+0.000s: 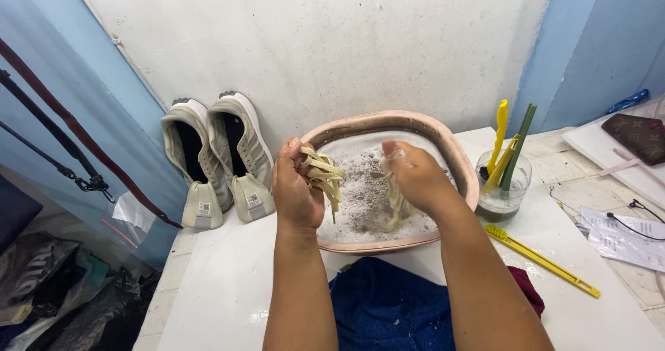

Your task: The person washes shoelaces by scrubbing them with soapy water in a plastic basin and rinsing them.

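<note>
basin: the basin (463, 158) sits on the counter (228, 275), at the back against the wall, holding foamy water.
hands: the left hand (296, 188) holds a bundle of laces (323, 176) over the basin's left rim; the right hand (415, 176) is over the foam, gripping more lace.
shoes: a pair of shoes (218, 160) leans on the wall, left of the basin.
jar: a jar (503, 188) of tools stands just right of the basin.
stick: a long stick (540, 259) lies before the jar.
cloth: a cloth (384, 306) lies before the basin, between the forearms.
</note>
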